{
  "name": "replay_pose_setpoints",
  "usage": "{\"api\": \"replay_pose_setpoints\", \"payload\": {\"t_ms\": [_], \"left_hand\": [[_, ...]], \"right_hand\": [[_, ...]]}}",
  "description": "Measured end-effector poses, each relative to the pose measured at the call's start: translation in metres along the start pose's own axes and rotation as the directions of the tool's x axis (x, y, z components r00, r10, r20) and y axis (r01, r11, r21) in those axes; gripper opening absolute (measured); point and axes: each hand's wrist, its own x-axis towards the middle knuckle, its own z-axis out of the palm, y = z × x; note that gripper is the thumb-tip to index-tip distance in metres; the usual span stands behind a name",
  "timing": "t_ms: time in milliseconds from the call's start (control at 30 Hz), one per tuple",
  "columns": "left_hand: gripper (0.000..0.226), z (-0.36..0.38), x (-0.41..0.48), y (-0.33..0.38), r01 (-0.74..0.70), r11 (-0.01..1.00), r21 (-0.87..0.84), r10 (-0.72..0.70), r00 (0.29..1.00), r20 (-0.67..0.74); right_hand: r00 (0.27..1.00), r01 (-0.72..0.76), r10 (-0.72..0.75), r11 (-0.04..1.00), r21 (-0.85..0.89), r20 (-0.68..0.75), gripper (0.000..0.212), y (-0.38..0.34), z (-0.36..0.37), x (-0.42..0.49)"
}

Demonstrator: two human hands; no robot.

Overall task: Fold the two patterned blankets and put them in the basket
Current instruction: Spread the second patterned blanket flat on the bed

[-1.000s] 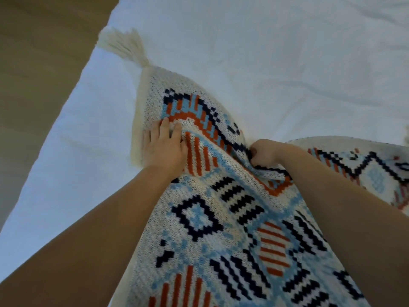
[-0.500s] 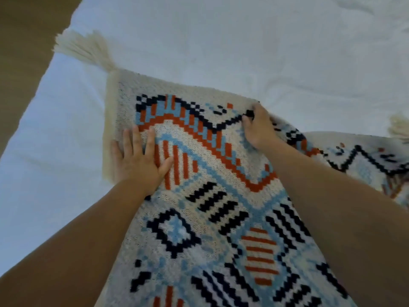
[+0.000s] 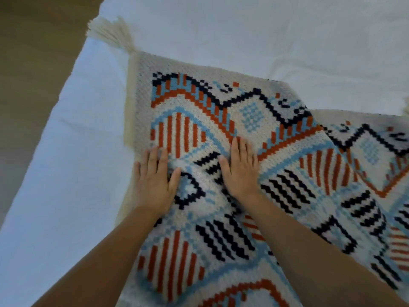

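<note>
A cream knitted blanket with orange, light blue and black geometric patterns lies folded over itself on a white bed. Its top layer ends in a straight edge at the far side, with a cream tassel at the far left corner. A lower layer shows at the right. My left hand rests flat on the blanket near its left edge, fingers straight. My right hand lies flat on it a little to the right, fingers straight. No basket or second blanket is in view.
The white bedsheet spreads beyond the blanket and to its left. A brown wooden floor runs along the bed's left edge. Another cream tassel peeks in at the right border.
My right hand let go of the blanket's folded edge and came down flat beside my left hand. The top layer now lies spread out flat.
</note>
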Motion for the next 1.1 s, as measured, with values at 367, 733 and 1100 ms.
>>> {"api": "replay_pose_setpoints", "payload": {"t_ms": [367,733,1100], "left_hand": [[0.087,0.02,-0.193,-0.023,0.488,0.837,-0.247,-0.511,0.859,-0.037],[0.018,0.035,-0.297,-0.066,0.413,0.801,-0.434,-0.431,0.9,0.061],[0.021,0.008,-0.37,-0.169,0.461,0.885,-0.062,-0.461,0.887,0.004]], "right_hand": [[0.917,0.364,-0.342,0.928,-0.08,0.207,0.063,-0.025,0.05,-0.22],[0.934,0.282,-0.261,0.958,-0.053,0.242,0.064,-0.05,0.085,-0.303],[0.882,0.338,-0.223,0.913,-0.228,0.415,0.07,-0.093,0.116,-0.362]]}}
